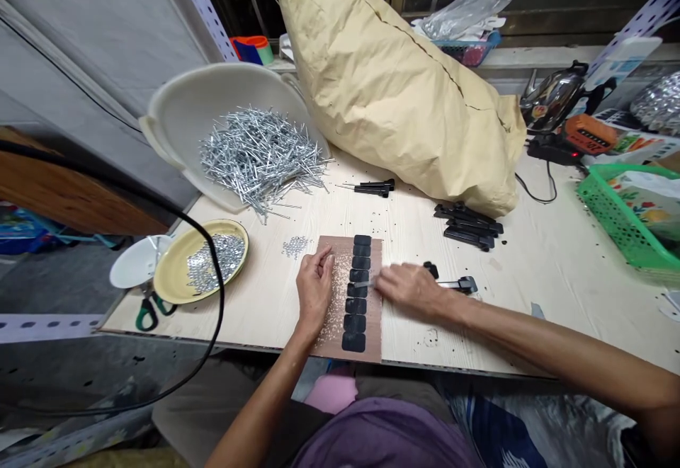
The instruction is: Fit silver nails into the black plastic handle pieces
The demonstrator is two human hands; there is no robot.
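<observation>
A brown board (376,333) with pale specks on its left side lies at the table's front edge. Down its length runs a column of several black rounded pads (354,323). My left hand (314,285) rests on the board's left edge, thumb and fingertips pinched together; whatever they hold is too small to make out. From the right, my right hand (406,287) reaches over the board, its closed fingers smeared by motion. A thin, pale, blade-like strip (363,284) sticks out of them over a middle pad. Beside my right wrist lies a metal rod with a black end (466,284).
A white basin (175,117) of nails (260,153) stands back left, before it a yellow dish (183,292) of small metal pieces and scissors (147,314). A large paper sack (404,93) leans behind black-handled pieces (470,227). A green basket (610,227) sits right; a black cable (219,291) hangs left.
</observation>
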